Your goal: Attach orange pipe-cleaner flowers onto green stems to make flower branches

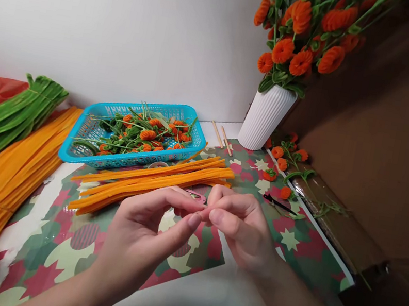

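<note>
My left hand (150,230) and my right hand (245,227) meet above the patterned table covering. Thumb and fingertips are pinched together on both, touching at the tips. Whatever sits between them is too small or too hidden to make out. Just behind the fingers lies a small pink object (199,197), partly covered by them. Several loose yellow-orange pipe cleaners (153,180) are spread on the table beyond my left hand. To the right of my right hand is a slim black tool (278,203), its kind unclear.
A blue basket (66,148) holds orange pipe-cleaner flowers with green stems. Green (5,125) and yellow-orange bundles (3,182) lie at left. A white ribbed vase (266,119) of orange flowers stands at the back right. Two wooden sticks (226,141) and small loose flowers (282,164) lie nearby.
</note>
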Available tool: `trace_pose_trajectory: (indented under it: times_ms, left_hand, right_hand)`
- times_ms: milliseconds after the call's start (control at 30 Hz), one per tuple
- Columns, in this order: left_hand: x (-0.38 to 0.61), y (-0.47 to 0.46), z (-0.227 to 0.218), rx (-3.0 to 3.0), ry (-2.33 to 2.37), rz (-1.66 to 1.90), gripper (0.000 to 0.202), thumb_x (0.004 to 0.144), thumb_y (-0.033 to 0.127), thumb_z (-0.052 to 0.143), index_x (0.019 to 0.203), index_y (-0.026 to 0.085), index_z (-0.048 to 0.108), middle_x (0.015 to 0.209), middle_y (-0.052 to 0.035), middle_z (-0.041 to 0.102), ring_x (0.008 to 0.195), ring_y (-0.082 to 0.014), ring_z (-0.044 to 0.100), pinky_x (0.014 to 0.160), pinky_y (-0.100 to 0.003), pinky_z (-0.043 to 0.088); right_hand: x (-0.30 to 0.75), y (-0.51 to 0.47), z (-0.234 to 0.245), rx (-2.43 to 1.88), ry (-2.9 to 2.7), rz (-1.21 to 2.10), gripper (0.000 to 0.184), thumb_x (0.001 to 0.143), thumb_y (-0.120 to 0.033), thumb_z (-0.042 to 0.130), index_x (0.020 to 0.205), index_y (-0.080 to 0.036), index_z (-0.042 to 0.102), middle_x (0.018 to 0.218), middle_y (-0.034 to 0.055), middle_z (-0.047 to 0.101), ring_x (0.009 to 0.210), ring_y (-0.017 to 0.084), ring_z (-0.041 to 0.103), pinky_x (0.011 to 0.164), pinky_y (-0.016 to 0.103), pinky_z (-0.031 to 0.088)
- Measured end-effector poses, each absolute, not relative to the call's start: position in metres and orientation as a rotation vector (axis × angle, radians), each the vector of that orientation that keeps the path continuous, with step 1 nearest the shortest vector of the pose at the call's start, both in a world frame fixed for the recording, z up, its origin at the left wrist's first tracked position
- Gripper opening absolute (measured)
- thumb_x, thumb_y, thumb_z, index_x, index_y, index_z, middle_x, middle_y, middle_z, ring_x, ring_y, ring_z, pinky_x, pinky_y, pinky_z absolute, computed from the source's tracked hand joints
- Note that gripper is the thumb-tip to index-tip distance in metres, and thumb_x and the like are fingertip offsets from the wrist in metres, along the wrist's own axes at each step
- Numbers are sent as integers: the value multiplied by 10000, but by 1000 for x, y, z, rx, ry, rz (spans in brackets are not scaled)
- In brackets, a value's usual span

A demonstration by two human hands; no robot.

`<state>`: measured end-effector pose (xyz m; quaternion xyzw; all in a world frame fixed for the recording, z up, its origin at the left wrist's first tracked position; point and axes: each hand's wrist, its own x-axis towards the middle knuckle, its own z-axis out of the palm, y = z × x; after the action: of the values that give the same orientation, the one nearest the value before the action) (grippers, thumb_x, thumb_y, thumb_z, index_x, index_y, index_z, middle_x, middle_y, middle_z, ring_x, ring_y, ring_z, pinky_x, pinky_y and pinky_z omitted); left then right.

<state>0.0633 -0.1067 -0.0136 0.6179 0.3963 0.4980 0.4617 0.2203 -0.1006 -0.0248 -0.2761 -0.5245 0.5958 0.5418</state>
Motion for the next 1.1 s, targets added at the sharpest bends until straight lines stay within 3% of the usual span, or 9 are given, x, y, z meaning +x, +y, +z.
trace_pose_trajectory:
  times_ms: [200, 400, 533, 1100]
  left_hand:
    - [65, -107, -16, 1580, 978, 1210, 73, 777, 191, 646, 772, 257, 676, 723, 23, 658, 579, -97, 608, 567, -223, 550]
    - [67, -109, -17, 1748, 1060, 1434, 141, 731, 119, 664, 804, 224, 606, 725, 22, 602, 654, -113, 586, 600, -241, 513]
    - [67, -111, -18, 1910, 1038, 1532, 187, 685, 69, 679, 738, 204, 561, 638, 43, 531, 588, -99, 521, 530, -233, 446]
    - [67, -112, -16, 1959, 1141, 1483, 165, 709, 105, 671, 781, 228, 590, 654, 35, 588, 594, -115, 530, 541, -261, 442]
  right_hand:
    - [216, -101, -27, -750, -1183, 1385, 182, 731, -183, 613, 559, -215, 662, 572, -34, 455, 571, 95, 414, 545, 255, 337]
    - [213, -105, -27, -846, -1193, 1238, 146, 736, -188, 617, 639, -239, 713, 588, -33, 482, 573, 91, 438, 539, 247, 361]
    - [213, -108, -23, -897, -1234, 1090, 164, 742, -168, 624, 621, -234, 712, 598, -26, 523, 589, 91, 461, 553, 244, 392]
    - [208, -112, -23, -930, -1380, 791, 173, 745, -126, 624, 633, -232, 702, 598, -17, 544, 578, 108, 475, 566, 281, 412]
